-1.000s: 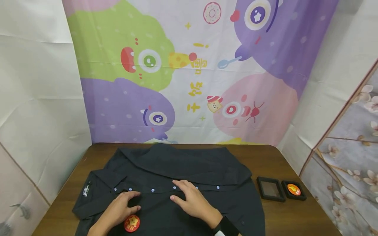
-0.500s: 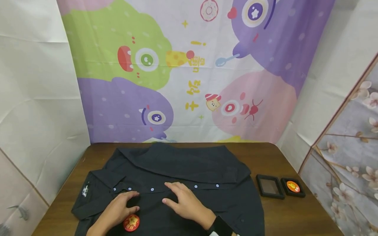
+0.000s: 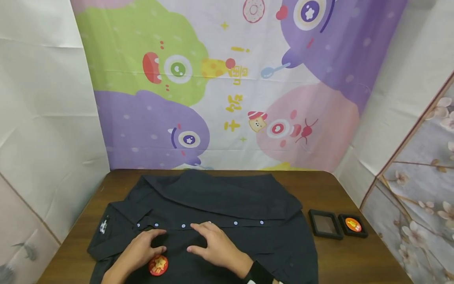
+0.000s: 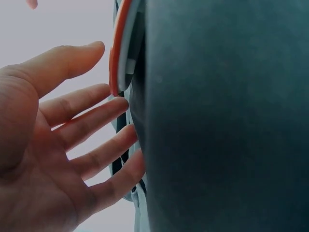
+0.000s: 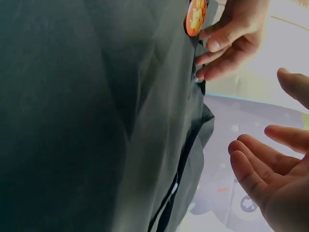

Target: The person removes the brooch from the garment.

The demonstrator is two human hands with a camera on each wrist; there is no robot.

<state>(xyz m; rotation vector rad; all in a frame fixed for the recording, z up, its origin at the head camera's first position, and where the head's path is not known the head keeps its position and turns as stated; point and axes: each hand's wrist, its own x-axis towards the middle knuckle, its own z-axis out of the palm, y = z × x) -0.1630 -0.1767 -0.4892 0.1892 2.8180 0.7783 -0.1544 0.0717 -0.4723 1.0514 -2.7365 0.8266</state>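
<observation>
There's the round red badge (image 3: 158,266), just thumb-side of your left hand (image 3: 142,247); your right hand (image 3: 218,245) sits farther, both spread wide, empty.

A shirt (image 3: 223,211) lies on the table (image 3: 344,262). The left grip (image 3: 142,247) is beside a red badge (image 3: 158,265), the right grip (image 3: 220,245) near white buttons (image 3: 183,226).
</observation>
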